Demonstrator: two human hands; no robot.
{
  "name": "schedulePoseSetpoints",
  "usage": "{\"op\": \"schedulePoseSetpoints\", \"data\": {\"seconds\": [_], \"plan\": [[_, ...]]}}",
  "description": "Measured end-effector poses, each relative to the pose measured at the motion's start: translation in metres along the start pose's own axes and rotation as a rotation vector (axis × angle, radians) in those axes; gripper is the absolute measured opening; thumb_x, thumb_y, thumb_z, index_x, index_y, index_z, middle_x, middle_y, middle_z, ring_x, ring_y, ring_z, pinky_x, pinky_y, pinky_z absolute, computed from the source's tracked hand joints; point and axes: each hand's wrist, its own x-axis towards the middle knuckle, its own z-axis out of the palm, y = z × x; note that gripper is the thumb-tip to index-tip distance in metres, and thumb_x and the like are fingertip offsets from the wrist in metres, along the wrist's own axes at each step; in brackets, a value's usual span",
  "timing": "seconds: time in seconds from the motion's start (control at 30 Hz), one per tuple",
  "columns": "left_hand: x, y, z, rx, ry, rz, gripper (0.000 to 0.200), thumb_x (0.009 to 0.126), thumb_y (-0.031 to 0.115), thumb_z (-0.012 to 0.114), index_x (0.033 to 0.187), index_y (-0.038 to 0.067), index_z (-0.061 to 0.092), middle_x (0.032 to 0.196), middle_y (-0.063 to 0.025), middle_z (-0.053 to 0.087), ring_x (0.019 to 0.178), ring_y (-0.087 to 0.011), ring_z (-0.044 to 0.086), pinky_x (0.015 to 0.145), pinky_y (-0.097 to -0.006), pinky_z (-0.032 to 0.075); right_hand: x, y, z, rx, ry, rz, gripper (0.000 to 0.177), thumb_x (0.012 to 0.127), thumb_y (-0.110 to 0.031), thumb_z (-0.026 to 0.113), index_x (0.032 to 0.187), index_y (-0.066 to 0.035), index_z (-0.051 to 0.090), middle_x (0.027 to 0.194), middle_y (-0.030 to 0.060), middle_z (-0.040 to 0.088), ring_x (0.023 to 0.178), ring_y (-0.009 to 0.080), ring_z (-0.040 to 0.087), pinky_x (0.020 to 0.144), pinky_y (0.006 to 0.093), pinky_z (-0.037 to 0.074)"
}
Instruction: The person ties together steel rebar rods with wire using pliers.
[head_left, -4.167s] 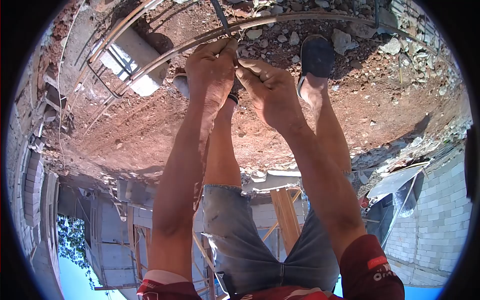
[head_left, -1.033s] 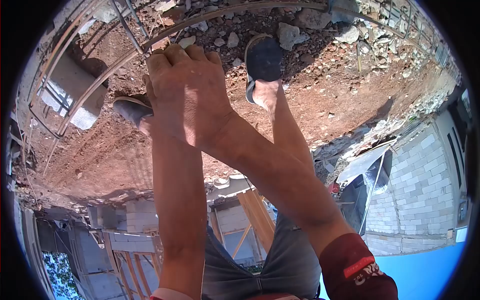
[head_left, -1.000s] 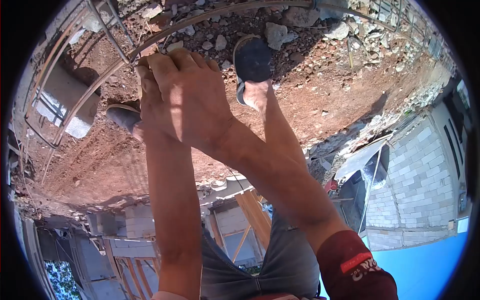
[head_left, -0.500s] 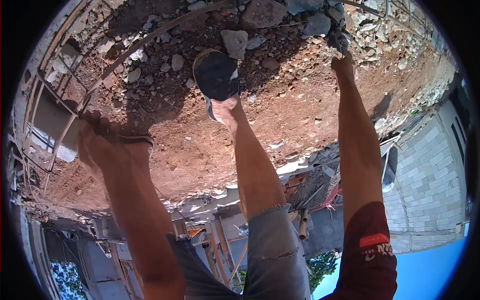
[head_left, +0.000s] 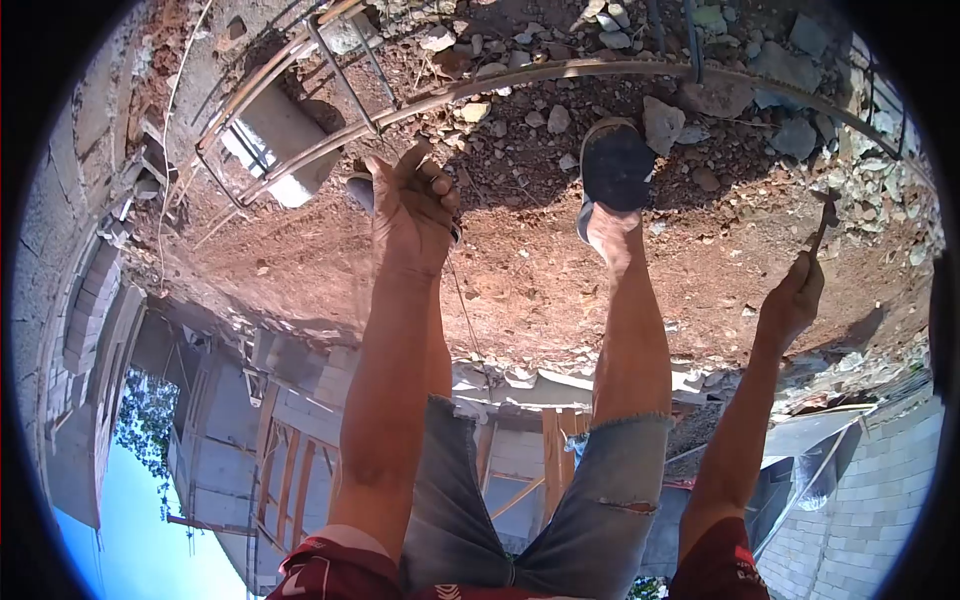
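My right hand (head_left: 793,300) is closed around the handle of a hammer (head_left: 826,208), its head up toward the rubble and apart from the ground as far as I can see. My left hand (head_left: 415,210) is raised with the palm in view, fingers loosely bent and apart, and nothing visible in it. It hangs just below a long curved rusty steel bar (head_left: 520,78) and in front of my left shoe, which it mostly hides. My dark right shoe (head_left: 617,165) stands on the reddish soil between both hands.
Broken stones (head_left: 663,125) and gravel lie beyond my feet. A pale concrete cylinder (head_left: 275,145) rests within a rebar frame (head_left: 345,75) at the upper left. A grey block wall (head_left: 870,500) rises at the lower right, and wooden posts (head_left: 290,480) stand behind me.
My left hand has come away from the rebar at the left toward the middle. My right hand has drawn the hammer back from the rubble. The view has shifted, bringing more rebar into sight.
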Motion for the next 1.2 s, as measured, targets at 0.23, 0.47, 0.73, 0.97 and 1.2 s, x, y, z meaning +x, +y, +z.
{"op": "schedulePoseSetpoints", "data": {"seconds": [0.23,0.47,0.73,0.97,1.2], "plan": [[-0.004,-0.03,0.042,0.295,-0.13,0.182,0.087,0.087,0.074,0.04,0.138,0.003,0.043,0.132,-0.015,0.054,0.129,-0.0307,0.044,0.111,-0.0446,0.028,-0.109,-0.161,-0.024,0.296,-0.701,-0.332,0.019,0.093,-0.006,0.056,0.108,0.004,0.062,0.084,0.0155,0.065,0.07,0.0201,0.062,0.062,0.0309,0.048],[0.0,-0.005,0.045,0.352,-0.021,0.083,0.057,0.09,0.046,0.063,0.124,0.001,0.054,0.106,-0.0066,0.063,0.097,-0.0161,0.058,0.089,-0.0297,0.044,-0.145,-0.259,0.072,0.202,-0.986,-0.104,0.023,0.098,-0.019,0.055,0.107,0.0,0.064,0.066,0.0023,0.052,0.061,0.0049,0.042,0.052,0.0269,0.036],[0.01,-0.001,0.042,0.452,0.135,0.201,0.036,0.077,0.032,0.081,0.083,0.002,0.061,0.072,-0.0004,0.061,0.06,-0.0084,0.052,0.056,-0.0258,0.046,-0.154,-0.246,0.11,0.419,-1.009,-0.021,0.023,0.099,-0.019,0.054,0.104,0.002,0.063,0.069,0.0013,0.056,0.059,0.0061,0.043,0.052,0.0261,0.037],[0.013,-0.016,0.046,0.369,0.18,0.19,0.024,0.078,0.019,0.078,0.079,0.002,0.061,0.068,0.0024,0.057,0.06,-0.0057,0.046,0.053,-0.0241,0.039,-0.161,-0.245,0.097,0.392,-1.055,-0.066,0.025,0.098,-0.012,0.054,0.118,0.002,0.058,0.082,0.0015,0.062,0.068,0.004,0.05,0.056,0.0215,0.04],[0.009,-0.011,0.04,0.364,0.155,0.16,0.016,0.08,0.014,0.075,0.085,0.003,0.065,0.074,0.0029,0.059,0.064,-0.004,0.047,0.057,-0.0215,0.038,-0.172,-0.21,0.126,0.598,-1.037,-0.275,0.035,0.093,-0.011,0.059,0.124,0.001,0.047,0.083,0.002,0.058,0.073,0.0074,0.052,0.062,0.0246,0.043]]}}
